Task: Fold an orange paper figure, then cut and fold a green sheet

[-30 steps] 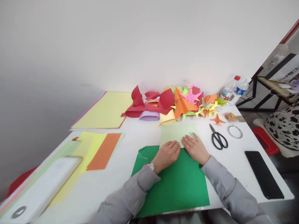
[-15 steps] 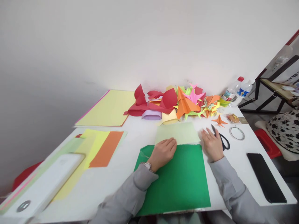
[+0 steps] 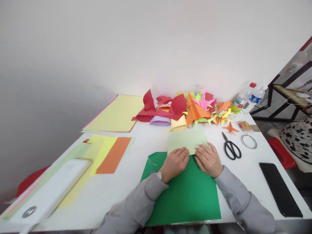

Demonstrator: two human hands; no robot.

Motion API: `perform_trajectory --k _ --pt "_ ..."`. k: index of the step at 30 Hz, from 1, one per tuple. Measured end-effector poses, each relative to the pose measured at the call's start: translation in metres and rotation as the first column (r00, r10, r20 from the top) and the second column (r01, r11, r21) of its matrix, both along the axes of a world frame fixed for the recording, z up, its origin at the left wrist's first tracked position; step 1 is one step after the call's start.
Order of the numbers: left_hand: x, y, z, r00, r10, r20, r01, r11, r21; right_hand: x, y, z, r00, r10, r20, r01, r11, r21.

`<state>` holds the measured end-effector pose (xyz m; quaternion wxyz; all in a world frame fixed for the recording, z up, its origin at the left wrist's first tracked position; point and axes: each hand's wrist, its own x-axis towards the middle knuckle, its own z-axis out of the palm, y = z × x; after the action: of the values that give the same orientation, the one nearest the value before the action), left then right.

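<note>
A pale green sheet of paper (image 3: 184,139) lies just beyond the green board (image 3: 187,195), its near edge meeting the board's far part. At that edge, my left hand (image 3: 175,163) presses down with its fingers bent and close together; the thumb is hidden. My right hand (image 3: 208,159) rests on the right part of the same edge, fingers slightly apart and reaching onto the paper. A small gap separates the two hands. Black-handled scissors (image 3: 231,148) lie to the right of my right hand.
Behind the paper is a pile of folded paper shapes (image 3: 197,112). Coloured sheets (image 3: 113,156) and a long white device (image 3: 53,188) lie left. A tape roll (image 3: 248,141), a black phone (image 3: 280,190) and plastic bottles (image 3: 253,99) are on the right. A person's patterned garment (image 3: 297,139) shows beyond.
My right hand slid right along the paper's edge to beside the scissors, then came back left onto the edge. My left hand stayed on the paper's edge. The view shifted slightly.
</note>
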<state>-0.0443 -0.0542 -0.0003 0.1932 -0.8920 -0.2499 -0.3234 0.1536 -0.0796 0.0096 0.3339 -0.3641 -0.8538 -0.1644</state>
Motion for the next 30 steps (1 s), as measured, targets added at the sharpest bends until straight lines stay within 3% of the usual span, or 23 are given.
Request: perform_trajectory --k 5,13,30 --pt "0.005 -0.003 -0.004 0.998 -0.062 0.030 0.064 0.996 -0.068 0.002 0.002 -0.003 1.000 0.027 0.008 -0.027 0.999 0.038" --pt "0.012 -0.004 -0.002 0.994 -0.097 0.057 0.099 0.994 -0.038 0.000 0.002 -0.006 0.997 0.061 0.048 -0.063 0.996 0.061" --pt "-0.043 0.021 0.016 0.985 0.119 0.124 -0.119 0.993 -0.003 0.050 0.009 0.006 0.981 -0.183 -0.069 0.190 0.974 0.120"
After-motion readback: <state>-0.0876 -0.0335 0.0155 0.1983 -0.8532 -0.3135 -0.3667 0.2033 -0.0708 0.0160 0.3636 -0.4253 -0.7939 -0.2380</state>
